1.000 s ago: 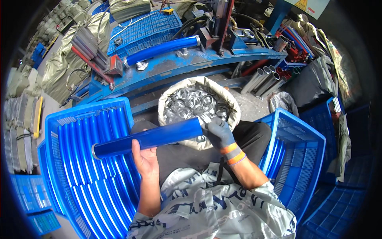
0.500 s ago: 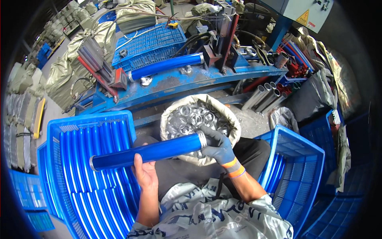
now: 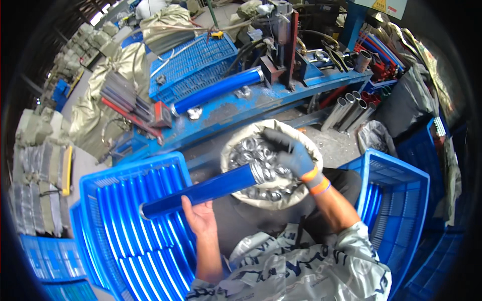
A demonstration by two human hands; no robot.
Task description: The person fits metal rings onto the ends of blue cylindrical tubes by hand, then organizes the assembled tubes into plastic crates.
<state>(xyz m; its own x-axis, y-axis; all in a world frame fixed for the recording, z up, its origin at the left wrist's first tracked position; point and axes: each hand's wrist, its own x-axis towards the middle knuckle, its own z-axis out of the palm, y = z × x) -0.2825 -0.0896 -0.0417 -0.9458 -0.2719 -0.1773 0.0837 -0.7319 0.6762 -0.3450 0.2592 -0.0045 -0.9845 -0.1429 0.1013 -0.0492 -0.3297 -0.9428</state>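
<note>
My bare left hand (image 3: pixel 197 216) grips a long blue tube (image 3: pixel 201 190) from below, holding it nearly level across my lap, its right end over a sack. My right hand (image 3: pixel 291 153), in a grey glove with an orange cuff, reaches into the open white sack (image 3: pixel 236 140) full of several silver metal rings (image 3: pixel 248 148). The gloved fingers rest among the rings; whether they pinch one I cannot tell. A silver ring sits on the tube's right end (image 3: pixel 257 172).
A blue plastic crate (image 3: pixel 100 185) packed with several blue tubes stands at my left. Another blue crate (image 3: pixel 396 175) sits at my right. Ahead is a blue metal machine bench (image 3: pixel 241 108) with a blue tube (image 3: pixel 216 90) lying on it, a blue basket (image 3: pixel 193 62) and grey sacks.
My right hand left the tube's end and moved up into the sack of rings. The tube stays in my left hand, shifted slightly.
</note>
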